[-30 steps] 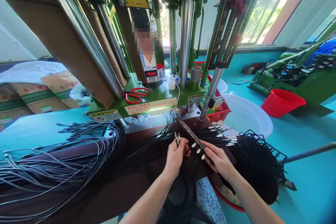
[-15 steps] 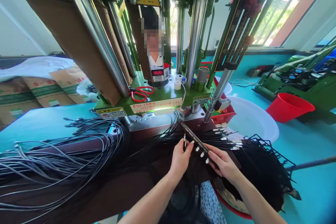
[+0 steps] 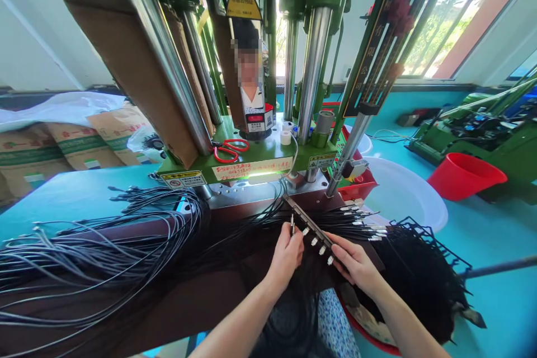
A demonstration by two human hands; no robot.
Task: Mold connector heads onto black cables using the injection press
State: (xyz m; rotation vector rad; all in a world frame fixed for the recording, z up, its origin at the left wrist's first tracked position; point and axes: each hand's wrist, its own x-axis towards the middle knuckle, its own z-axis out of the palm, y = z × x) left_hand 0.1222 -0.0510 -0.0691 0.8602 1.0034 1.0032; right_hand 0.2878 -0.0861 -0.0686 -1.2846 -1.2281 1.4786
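My left hand (image 3: pixel 286 255) pinches a small metal-tipped cable end (image 3: pixel 292 227) upright between its fingers, just left of a dark slotted metal bar (image 3: pixel 308 227). Several silver terminals sit along that bar. My right hand (image 3: pixel 353 262) grips the bar's lower end. Black cables (image 3: pixel 348 220) fan out behind the bar, their metal tips pointing right. A long loose bundle of black cables (image 3: pixel 104 257) lies across the dark work surface (image 3: pixel 176 296) to the left. More black cable (image 3: pixel 419 285) is heaped in a red basin at lower right.
A green moulding press with chrome columns (image 3: pixel 312 67) rises directly ahead, with red scissors (image 3: pixel 230 151) on its bed. A person (image 3: pixel 251 95) stands behind it. A white basin (image 3: pixel 398 196), red bucket (image 3: pixel 465 176), another green machine (image 3: pixel 474 128) and stacked sacks (image 3: pixel 29 162) surround it.
My left hand has brought the cable end closer to the bar's left side. My right hand still holds the bar. The whole view has shifted slightly as my head moved.
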